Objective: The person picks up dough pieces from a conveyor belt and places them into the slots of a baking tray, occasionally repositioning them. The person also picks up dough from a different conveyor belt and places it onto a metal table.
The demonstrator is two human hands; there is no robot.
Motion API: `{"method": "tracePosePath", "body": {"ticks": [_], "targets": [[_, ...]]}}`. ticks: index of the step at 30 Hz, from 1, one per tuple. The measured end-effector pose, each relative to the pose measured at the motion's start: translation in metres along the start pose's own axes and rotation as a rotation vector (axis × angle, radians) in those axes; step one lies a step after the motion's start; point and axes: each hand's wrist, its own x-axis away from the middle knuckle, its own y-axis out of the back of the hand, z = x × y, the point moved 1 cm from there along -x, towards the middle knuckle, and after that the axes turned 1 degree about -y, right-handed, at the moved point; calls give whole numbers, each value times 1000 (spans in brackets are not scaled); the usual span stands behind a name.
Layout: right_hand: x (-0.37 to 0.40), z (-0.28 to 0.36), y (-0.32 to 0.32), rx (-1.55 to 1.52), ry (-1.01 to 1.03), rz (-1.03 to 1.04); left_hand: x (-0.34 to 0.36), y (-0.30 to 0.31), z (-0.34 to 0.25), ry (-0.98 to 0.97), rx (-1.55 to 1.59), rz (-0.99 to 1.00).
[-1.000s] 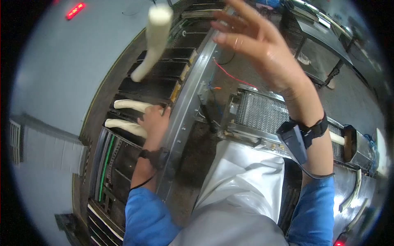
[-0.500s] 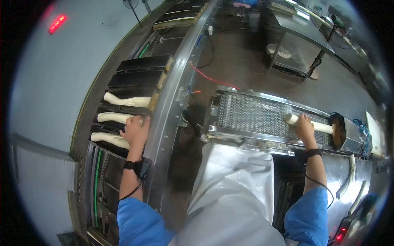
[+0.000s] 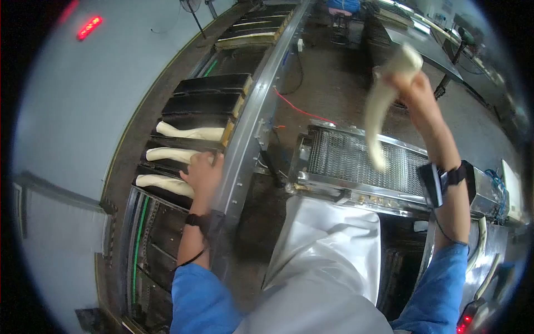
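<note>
My right hand (image 3: 413, 88) is closed round a long pale dough roll (image 3: 378, 114), raised in the air above the mesh conveyor (image 3: 356, 156). The roll hangs down from the grip, blurred by motion, with its thick end on top. On the left, three dough strips lie in dark trays. My left hand (image 3: 204, 173) rests at the near end of the middle dough strip (image 3: 169, 155), thumb apart from the bent fingers. Another dough strip (image 3: 189, 132) lies beyond it, and a third dough strip (image 3: 161, 182) is just on this side.
A steel rail (image 3: 253, 119) runs along the tray line. Bare dark trays (image 3: 208, 94) follow farther up. A metal housing (image 3: 484, 192) closes the mesh conveyor's right end. More dough pieces (image 3: 488, 275) lie at lower right. A steel table (image 3: 417, 47) stands behind.
My right hand has lifted the dough roll off the mesh conveyor, up and away from me, turning it from lying lengthwise to hanging. My left hand stays by the middle strip.
</note>
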Motion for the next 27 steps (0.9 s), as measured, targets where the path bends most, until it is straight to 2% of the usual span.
{"method": "tracePosePath", "body": {"ticks": [1,3,4,5,6,7,9,13,15,16,18,19,21,22,23,26,27], "targets": [[-12,25,-12,-135,91,36,1,1,1,0,-3,-3],[-36,60,-34,-500,339,351,2,4,2,0,8,10],[-35,79,-49,-505,335,352,3,4,5,2,2,12],[-31,97,-65,-619,230,373,4,4,9,-9,5,12],[-25,105,-72,-733,124,390,6,5,11,-21,6,11],[-21,98,-75,-738,123,388,7,6,14,-22,1,12],[-10,71,-82,-345,418,295,11,10,18,-21,25,20],[44,-14,-36,-117,41,183,24,10,29,-59,12,-7],[94,-68,3,-48,-170,36,34,13,36,-32,-35,11],[122,-107,30,101,-252,-49,38,11,44,-47,-63,-13],[196,-187,90,244,-325,-266,48,9,58,-133,-54,-61],[243,-213,121,373,-372,-386,46,-3,80,-203,63,-75],[321,-203,169,751,-491,-553,69,5,87,-205,64,-122],[368,-220,199,973,-466,-650,77,8,93,-165,32,-118],[408,-216,222,990,-545,-782,82,10,100,-123,-4,-120],[507,-208,291,1441,-663,-1052,103,34,96,-9,-7,-84],[536,-203,318,1517,-871,-984,112,41,98,13,13,-92]]}}
